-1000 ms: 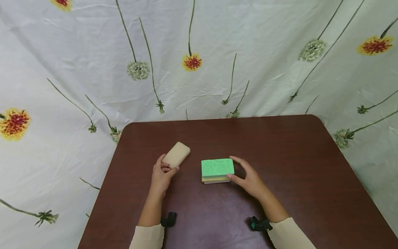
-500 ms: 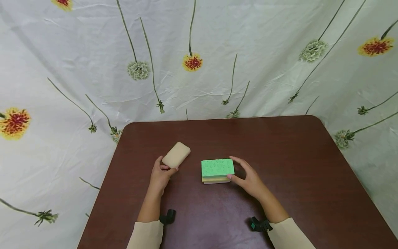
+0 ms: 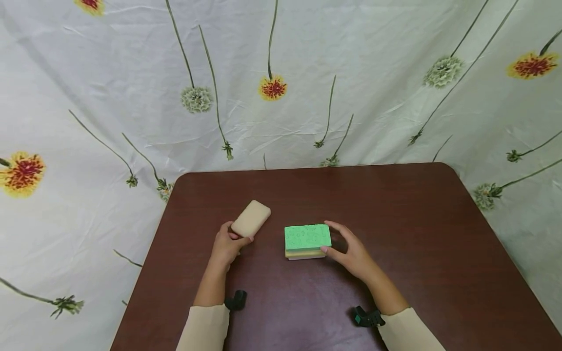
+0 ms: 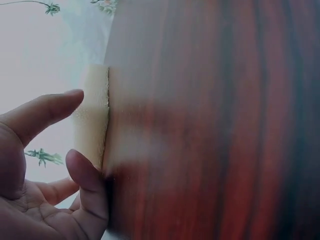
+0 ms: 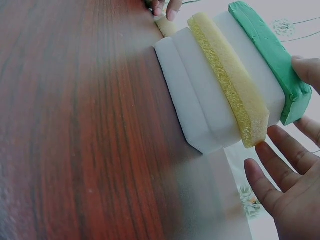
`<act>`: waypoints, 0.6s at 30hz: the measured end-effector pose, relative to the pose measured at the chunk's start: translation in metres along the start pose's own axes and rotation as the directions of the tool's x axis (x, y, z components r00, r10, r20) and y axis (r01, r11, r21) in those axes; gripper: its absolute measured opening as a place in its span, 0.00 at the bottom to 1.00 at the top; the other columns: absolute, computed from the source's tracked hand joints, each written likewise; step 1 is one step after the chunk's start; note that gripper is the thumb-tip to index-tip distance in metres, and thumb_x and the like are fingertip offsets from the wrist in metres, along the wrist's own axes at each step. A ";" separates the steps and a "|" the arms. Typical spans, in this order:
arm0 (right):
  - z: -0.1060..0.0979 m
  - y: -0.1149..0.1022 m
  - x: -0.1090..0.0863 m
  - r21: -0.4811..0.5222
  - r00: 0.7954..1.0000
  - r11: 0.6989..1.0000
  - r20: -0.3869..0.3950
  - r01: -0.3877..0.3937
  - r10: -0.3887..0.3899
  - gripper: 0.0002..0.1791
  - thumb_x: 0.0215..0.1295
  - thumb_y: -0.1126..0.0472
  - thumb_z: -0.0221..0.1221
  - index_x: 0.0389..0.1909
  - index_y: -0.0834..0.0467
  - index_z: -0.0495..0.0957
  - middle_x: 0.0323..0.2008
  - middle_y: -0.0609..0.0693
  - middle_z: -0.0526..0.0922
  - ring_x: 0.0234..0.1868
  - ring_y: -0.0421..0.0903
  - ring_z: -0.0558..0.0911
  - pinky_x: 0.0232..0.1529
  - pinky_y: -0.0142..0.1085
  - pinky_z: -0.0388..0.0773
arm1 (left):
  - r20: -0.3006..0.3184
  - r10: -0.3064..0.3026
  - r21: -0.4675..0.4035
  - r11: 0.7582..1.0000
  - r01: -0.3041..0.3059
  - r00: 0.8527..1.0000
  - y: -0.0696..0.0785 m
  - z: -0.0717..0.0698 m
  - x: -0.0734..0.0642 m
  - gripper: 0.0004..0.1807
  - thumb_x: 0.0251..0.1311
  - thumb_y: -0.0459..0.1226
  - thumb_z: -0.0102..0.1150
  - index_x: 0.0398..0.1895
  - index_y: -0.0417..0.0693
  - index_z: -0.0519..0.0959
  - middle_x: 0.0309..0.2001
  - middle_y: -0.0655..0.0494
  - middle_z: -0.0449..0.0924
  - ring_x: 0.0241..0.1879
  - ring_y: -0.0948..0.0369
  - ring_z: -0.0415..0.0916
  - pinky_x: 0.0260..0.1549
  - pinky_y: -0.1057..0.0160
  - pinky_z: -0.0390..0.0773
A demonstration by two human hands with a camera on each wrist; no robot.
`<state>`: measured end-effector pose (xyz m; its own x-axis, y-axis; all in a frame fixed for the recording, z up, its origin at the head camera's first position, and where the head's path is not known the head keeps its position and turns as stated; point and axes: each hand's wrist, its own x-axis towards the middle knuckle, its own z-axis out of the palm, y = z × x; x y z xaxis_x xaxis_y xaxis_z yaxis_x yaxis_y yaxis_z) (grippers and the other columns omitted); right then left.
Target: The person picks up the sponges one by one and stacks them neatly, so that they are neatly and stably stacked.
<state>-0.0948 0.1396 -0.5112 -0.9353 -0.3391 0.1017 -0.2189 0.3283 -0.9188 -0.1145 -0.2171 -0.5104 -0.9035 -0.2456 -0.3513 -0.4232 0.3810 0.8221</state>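
A cream-coloured sponge (image 3: 251, 218) lies flat on the table, left of a sponge stack. My left hand (image 3: 225, 247) holds its near end, thumb at the right corner and fingers at the left; some fingertips are hidden. Topping the stack is a green sponge (image 3: 308, 237). Beneath it, the right wrist view shows a white block (image 5: 250, 52), a yellow sponge (image 5: 227, 75) and more white layers (image 5: 195, 95). With thumb and index finger, my right hand (image 3: 353, 253) holds the green sponge's right end. Its other fingers (image 5: 270, 155) stand loosely beside the stack.
The dark red-brown wooden table (image 3: 395, 209) has rounded far corners. A white cloth (image 3: 307, 44) printed with flowers hangs behind it and down both sides. A black wrist device (image 3: 236, 300) is strapped near each sleeve.
My left wrist has moved forward a little, and its fingers have shifted from over the cream sponge to its near-left edge. The sponge, the stack and my right hand keep their places.
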 end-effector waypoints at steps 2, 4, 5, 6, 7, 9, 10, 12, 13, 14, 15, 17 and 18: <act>0.000 0.000 0.000 0.001 1.000 1.000 0.002 0.005 -0.005 0.36 0.67 0.51 0.66 0.73 0.38 0.63 0.74 0.47 0.66 0.69 0.56 0.71 0.65 0.62 0.69 | -0.003 0.003 0.013 1.000 -0.003 1.000 0.001 0.000 0.000 0.49 0.55 0.39 0.74 0.76 0.43 0.56 0.50 0.41 0.66 0.41 0.52 0.70 0.28 0.65 0.77; 0.000 0.001 0.000 0.002 1.000 1.000 0.003 0.006 -0.006 0.36 0.67 0.51 0.66 0.73 0.38 0.63 0.74 0.47 0.66 0.70 0.56 0.71 0.64 0.62 0.69 | -0.009 0.002 0.017 1.000 -0.002 1.000 0.001 0.001 0.000 0.49 0.55 0.39 0.75 0.75 0.42 0.56 0.50 0.42 0.65 0.39 0.53 0.69 0.28 0.65 0.76; 0.000 0.001 -0.001 0.002 1.000 1.000 0.004 0.004 -0.004 0.36 0.67 0.51 0.66 0.74 0.38 0.63 0.74 0.47 0.66 0.70 0.56 0.71 0.64 0.62 0.69 | -0.012 0.003 0.014 1.000 -0.002 1.000 0.001 0.001 0.000 0.49 0.54 0.38 0.75 0.75 0.42 0.56 0.49 0.42 0.65 0.38 0.53 0.69 0.27 0.65 0.76; 0.000 0.000 -0.001 0.002 1.000 1.000 0.005 0.004 -0.004 0.36 0.67 0.51 0.66 0.74 0.38 0.63 0.74 0.47 0.66 0.70 0.56 0.71 0.64 0.62 0.69 | -0.017 0.003 0.011 1.000 -0.003 1.000 0.001 0.002 0.000 0.48 0.54 0.38 0.75 0.74 0.41 0.56 0.49 0.41 0.66 0.37 0.54 0.70 0.27 0.64 0.76; 0.000 0.000 -0.001 0.003 1.000 1.000 0.006 0.004 -0.004 0.36 0.67 0.51 0.66 0.73 0.38 0.63 0.74 0.47 0.66 0.69 0.56 0.71 0.64 0.62 0.70 | -0.019 0.003 0.006 1.000 -0.003 1.000 0.001 0.002 0.000 0.48 0.54 0.38 0.74 0.74 0.41 0.55 0.49 0.41 0.66 0.36 0.54 0.70 0.27 0.64 0.76; 0.000 0.000 -0.001 0.005 1.000 1.000 0.005 0.003 -0.003 0.36 0.67 0.51 0.66 0.73 0.37 0.63 0.74 0.47 0.66 0.69 0.56 0.72 0.64 0.62 0.70 | -0.025 0.003 0.003 1.000 -0.003 1.000 0.000 0.003 0.000 0.48 0.54 0.37 0.74 0.73 0.40 0.55 0.49 0.41 0.66 0.35 0.55 0.70 0.27 0.65 0.75; 0.000 -0.001 -0.001 0.005 1.000 1.000 0.005 0.004 -0.004 0.36 0.67 0.51 0.67 0.73 0.36 0.63 0.74 0.47 0.66 0.69 0.56 0.72 0.64 0.61 0.70 | -0.027 0.003 0.002 1.000 -0.003 1.000 0.000 0.003 0.000 0.48 0.54 0.37 0.74 0.73 0.40 0.55 0.49 0.41 0.66 0.35 0.55 0.70 0.27 0.65 0.75; -0.001 -0.001 0.000 0.010 1.000 1.000 0.005 0.007 -0.007 0.36 0.66 0.52 0.67 0.73 0.37 0.63 0.73 0.47 0.66 0.68 0.56 0.73 0.65 0.61 0.70 | -0.028 0.002 0.007 1.000 -0.002 1.000 -0.001 0.002 0.001 0.47 0.55 0.37 0.73 0.73 0.40 0.55 0.50 0.41 0.67 0.36 0.54 0.71 0.27 0.65 0.75; 0.000 -0.002 0.000 0.012 1.000 1.000 0.004 0.003 -0.003 0.37 0.66 0.53 0.67 0.73 0.38 0.63 0.74 0.48 0.66 0.68 0.57 0.72 0.65 0.62 0.69 | -0.029 0.002 0.009 1.000 -0.002 1.000 -0.001 0.002 0.000 0.46 0.55 0.38 0.73 0.72 0.40 0.55 0.50 0.41 0.67 0.37 0.54 0.71 0.28 0.65 0.75; 0.000 -0.006 -0.001 0.017 1.000 1.000 0.002 0.001 -0.001 0.36 0.66 0.55 0.67 0.73 0.40 0.64 0.73 0.50 0.66 0.68 0.58 0.72 0.65 0.62 0.69 | -0.031 0.007 0.007 1.000 -0.006 0.999 -0.001 0.002 0.000 0.46 0.55 0.37 0.73 0.72 0.40 0.56 0.50 0.41 0.67 0.37 0.54 0.71 0.27 0.65 0.75; 0.000 -0.011 -0.001 0.020 1.000 1.000 0.000 -0.004 0.004 0.36 0.66 0.56 0.67 0.73 0.42 0.64 0.73 0.51 0.67 0.68 0.59 0.73 0.65 0.63 0.69 | -0.032 0.011 0.004 1.000 -0.011 0.999 -0.001 0.002 0.000 0.45 0.55 0.37 0.72 0.72 0.39 0.56 0.50 0.42 0.67 0.37 0.54 0.71 0.27 0.65 0.75; -0.001 -0.020 -0.002 0.033 1.000 0.999 -0.004 -0.012 0.012 0.36 0.66 0.58 0.67 0.73 0.46 0.65 0.73 0.53 0.67 0.68 0.61 0.72 0.66 0.64 0.67 | -0.032 0.015 -0.003 1.000 -0.015 0.999 -0.001 0.002 0.000 0.43 0.56 0.36 0.71 0.71 0.39 0.57 0.50 0.42 0.67 0.38 0.54 0.71 0.27 0.65 0.75; -0.001 -0.024 -0.003 0.039 1.000 0.999 -0.004 -0.015 0.015 0.36 0.66 0.60 0.67 0.73 0.47 0.65 0.73 0.55 0.67 0.68 0.62 0.72 0.66 0.64 0.67 | -0.031 0.016 -0.007 1.000 -0.016 0.999 -0.001 0.003 0.000 0.43 0.56 0.36 0.71 0.71 0.39 0.57 0.50 0.43 0.66 0.38 0.54 0.71 0.27 0.65 0.75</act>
<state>-0.0869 0.1335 -0.4887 -0.9397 -0.3303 0.0890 -0.1935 0.2987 -0.9345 -0.1143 -0.2153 -0.5127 -0.9075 -0.2674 -0.3239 -0.4080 0.3785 0.8308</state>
